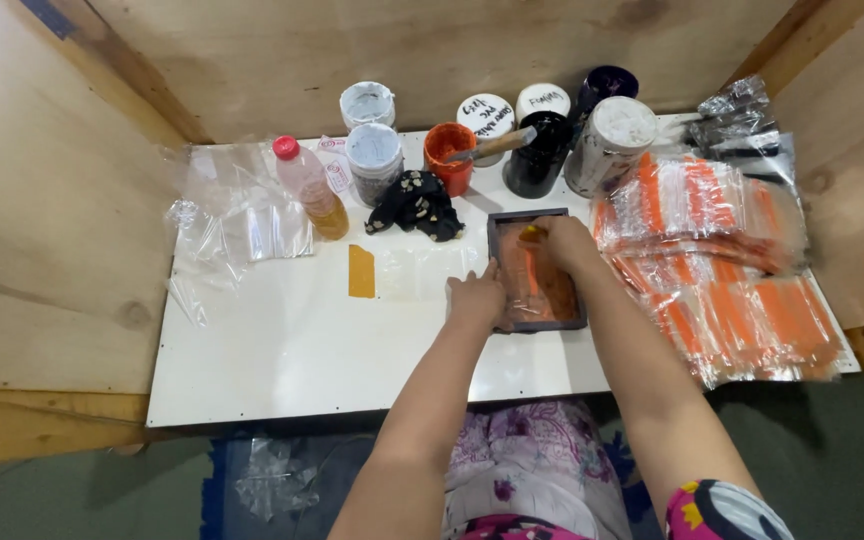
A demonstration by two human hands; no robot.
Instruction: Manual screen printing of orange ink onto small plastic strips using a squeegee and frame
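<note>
The right hand [559, 240] covers the far part of the small dark frame [537, 272], and what its fingers press there is blurred orange. The left hand [475, 297] hides the frame's near left corner. The stack of orange-printed bags [722, 270] smears together, so single bags cannot be counted. Both elbows leave the bottom edge.

We see lots of open room on the flat white board [282, 350] at our left. Round paint pots [542, 150] block the back, and orange plastic packets [722, 270] crowd our right.
</note>
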